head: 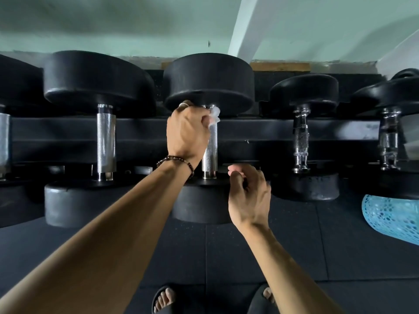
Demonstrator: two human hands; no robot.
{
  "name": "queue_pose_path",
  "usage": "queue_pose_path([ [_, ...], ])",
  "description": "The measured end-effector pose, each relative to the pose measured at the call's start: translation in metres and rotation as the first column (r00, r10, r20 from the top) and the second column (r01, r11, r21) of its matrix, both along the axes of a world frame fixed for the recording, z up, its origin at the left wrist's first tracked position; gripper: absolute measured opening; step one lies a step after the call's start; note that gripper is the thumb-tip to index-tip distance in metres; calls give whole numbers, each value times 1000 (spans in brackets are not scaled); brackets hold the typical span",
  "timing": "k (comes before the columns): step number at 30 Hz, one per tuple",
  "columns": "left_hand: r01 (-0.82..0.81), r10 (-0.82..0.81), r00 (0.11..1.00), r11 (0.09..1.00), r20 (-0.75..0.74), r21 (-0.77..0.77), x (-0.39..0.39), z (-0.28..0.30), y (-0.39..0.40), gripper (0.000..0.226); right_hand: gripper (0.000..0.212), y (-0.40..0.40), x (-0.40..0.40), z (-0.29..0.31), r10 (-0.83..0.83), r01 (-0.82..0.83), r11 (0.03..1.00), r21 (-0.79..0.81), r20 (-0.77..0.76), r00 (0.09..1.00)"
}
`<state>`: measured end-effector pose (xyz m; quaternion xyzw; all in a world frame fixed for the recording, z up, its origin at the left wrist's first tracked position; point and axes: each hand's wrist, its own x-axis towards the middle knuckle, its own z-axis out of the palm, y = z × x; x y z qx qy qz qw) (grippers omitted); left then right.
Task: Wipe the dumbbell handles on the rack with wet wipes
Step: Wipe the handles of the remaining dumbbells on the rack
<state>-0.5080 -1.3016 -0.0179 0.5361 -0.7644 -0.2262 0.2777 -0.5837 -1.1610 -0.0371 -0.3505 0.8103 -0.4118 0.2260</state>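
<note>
No legible text, nos., brand marks or signs. Dumbbell heads [208, 80] on the rack [260, 132]: plain black, no weight figs. visible. Faint pale marks on the near head of one dumbbell at right [305, 185]: too blurred to read. Handles: knurling only.

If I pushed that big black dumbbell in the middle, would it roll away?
Probably not. The big black round-ended dumbbell looks heavy with its thick ends, and it sits across the black rack. On flat floor, its round ends would likely roll. Its knurled silver handle should resist slipping.
</note>
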Motion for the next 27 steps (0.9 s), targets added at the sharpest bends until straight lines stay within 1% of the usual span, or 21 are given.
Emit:
queue_pose_path([
  [1, 6, -6, 1000, 1000, 3, -10, -2, 2, 1, 20, 34, 0, 0, -1, -3, 3, 1000, 0, -1, 1000],
  [3, 111, -108, 991, 993, 79, -28, 6, 1, 9, 20, 35, 0, 0, -2, -9, 9, 1000, 10, 7, 1000],
  [4, 186, -183, 975, 983, 127, -8, 13, -2, 15, 23, 36, 0, 0, -2, -7, 7, 1000, 15, 7, 1000],
  [5, 247, -249, 955, 968, 161, 34, 19, -4, 20, 30, 37, 0, 0, -1, -8, 8, 1000, 14, 4, 1000],
  [6, 284, -293, 941, 956, 167, 77, 25, -7, 22, 36, 37, 0, 0, -1, -11, 11, 1000, 9, 0, 1000],
  [7, 283, -296, 942, 954, 158, 99, 26, -7, 20, 37, 37, 0, 0, 0, -15, 15, 1000, 3, -2, 1000],
  [8, 256, -265, 954, 963, 142, 81, 22, -7, 15, 34, 38, 0, 0, -1, -16, 16, 1000, 1, -7, 1000],
  [10, 148, -148, 984, 989, 95, 10, 7, -3, 6, 32, 40, 0, 0, -3, -9, 9, 1000, 3, -17, 1000],
  [12, 61, -60, 996, 998, 64, -13, -4, -1, 0, 33, 46, -1, 0, -4, -6, 6, 1000, -14, -23, 1000],
  [14, 65, -66, 996, 998, 65, 19, 1, -3, 4, 25, 49, -2, 0, -5, -3, 3, 1000, -27, -21, 1000],
  [15, 115, -119, 989, 992, 84, 60, 7, -4, 8, 25, 47, -1, 0, -5, -6, 5, 1000, -23, -22, 1000],
  [16, 199, -214, 970, 971, 119, 131, 15, -6, 13, 25, 43, -1, 0, -5, -9, 9, 1000, -16, -26, 1000],
  [18, 339, -418, 887, 879, 198, 336, 26, -7, 19, 14, 40, -1, 0, -4, -11, 11, 1000, -16, -39, 999],
  [19, 364, -473, 853, 843, 222, 396, 27, -7, 20, 11, 41, -1, 0, -3, -14, 13, 1000, -16, -42, 999],
  [20, 368, -481, 847, 838, 227, 402, 27, -6, 20, 12, 43, 0, 0, -2, -16, 16, 1000, -13, -39, 999],
  [21, 358, -454, 865, 856, 212, 372, 24, -5, 19, 15, 43, -1, 0, -2, -15, 15, 1000, -4, -30, 999],
  [23, 290, -336, 929, 922, 156, 257, 16, 0, 17, 26, 40, 0, 0, -1, -10, 10, 1000, 9, -9, 1000],
  [24, 243, -277, 951, 943, 134, 226, 14, 0, 16, 28, 39, 1, 0, -1, -9, 9, 1000, 7, -2, 1000],
  [25, 209, -242, 963, 949, 121, 235, 13, 1, 15, 25, 37, 1, 0, -1, -9, 9, 1000, 5, 3, 1000],
  [27, 187, -256, 952, 922, 170, 340, 17, -1, 15, 18, 35, 1, 1, -1, -14, 14, 1000, 0, 1, 1000],
])
